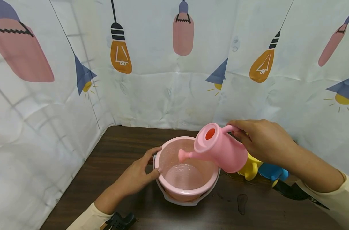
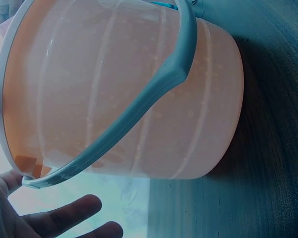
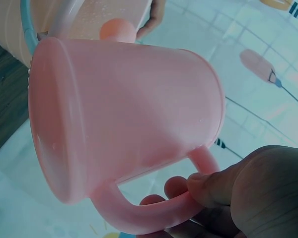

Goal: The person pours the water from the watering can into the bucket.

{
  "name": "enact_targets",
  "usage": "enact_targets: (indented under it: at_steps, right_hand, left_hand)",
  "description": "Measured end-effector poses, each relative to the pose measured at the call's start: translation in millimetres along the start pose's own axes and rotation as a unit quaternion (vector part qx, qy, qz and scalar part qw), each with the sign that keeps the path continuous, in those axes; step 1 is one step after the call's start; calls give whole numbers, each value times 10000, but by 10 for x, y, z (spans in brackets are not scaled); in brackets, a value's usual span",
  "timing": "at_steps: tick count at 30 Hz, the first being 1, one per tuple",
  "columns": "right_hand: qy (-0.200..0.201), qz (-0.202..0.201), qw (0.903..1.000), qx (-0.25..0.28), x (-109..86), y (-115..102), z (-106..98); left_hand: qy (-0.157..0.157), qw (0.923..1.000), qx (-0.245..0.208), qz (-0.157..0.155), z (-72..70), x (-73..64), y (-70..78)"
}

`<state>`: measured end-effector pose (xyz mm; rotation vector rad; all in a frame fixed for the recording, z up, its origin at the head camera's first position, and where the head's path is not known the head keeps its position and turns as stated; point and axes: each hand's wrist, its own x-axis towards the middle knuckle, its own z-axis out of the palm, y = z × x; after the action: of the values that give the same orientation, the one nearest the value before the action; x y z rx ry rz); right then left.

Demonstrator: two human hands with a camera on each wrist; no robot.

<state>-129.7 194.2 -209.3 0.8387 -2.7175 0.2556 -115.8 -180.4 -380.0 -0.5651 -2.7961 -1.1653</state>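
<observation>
My right hand [image 1: 262, 139] grips the handle of a pink watering can [image 1: 227, 151]. In the right wrist view, thumb and fingers wrap that handle. The can is tilted, its spout with a rounded head [image 1: 184, 155] pointing down over the inside of a pink bucket [image 1: 189, 191]. Wet glints and small bubbles show on the bucket's floor. My left hand [image 1: 138, 172] touches the bucket's left rim, thumb and index finger spread apart along it. In the left wrist view the other fingers [image 2: 64, 215] stretch out straight beside the wall, near the hanging bucket handle [image 2: 124, 126].
Behind the watering can, a yellow cup-like thing [image 1: 250, 167] and a blue one [image 1: 269, 171] lie on the dark wooden table [image 1: 128, 140]. A small puddle [image 1: 241, 203] is to the bucket's right. A white patterned curtain [image 1: 154, 95] surrounds the table's back and left.
</observation>
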Motion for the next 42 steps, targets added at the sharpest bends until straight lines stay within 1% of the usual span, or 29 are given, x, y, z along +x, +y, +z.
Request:
enact_targets:
  at_steps: [6, 19, 28, 36, 39, 42]
  right_hand:
    - [33, -33, 10000, -24, -6, -16, 0]
    - [-13, 6, 10000, -28, 7, -31, -6]
    - [-26, 20, 10000, -40, 15, -41, -8]
    - [-54, 31, 10000, -54, 35, -48, -4]
    - [-88, 67, 9999, -61, 38, -51, -6]
    - [-108, 92, 9999, -62, 41, -55, -8]
  left_hand:
    - [-19, 10000, 9, -30, 11, -1, -9]
    - [-29, 10000, -4, 49, 2, -2, 2]
    - [-32, 9999, -114, -1, -2, -6, 10]
    - [-27, 9999, -69, 139, 1, -10, -14]
    - [-39, 9999, -72, 109, 0, -7, -16]
    - [-49, 9999, -94, 10, 0, -2, -11]
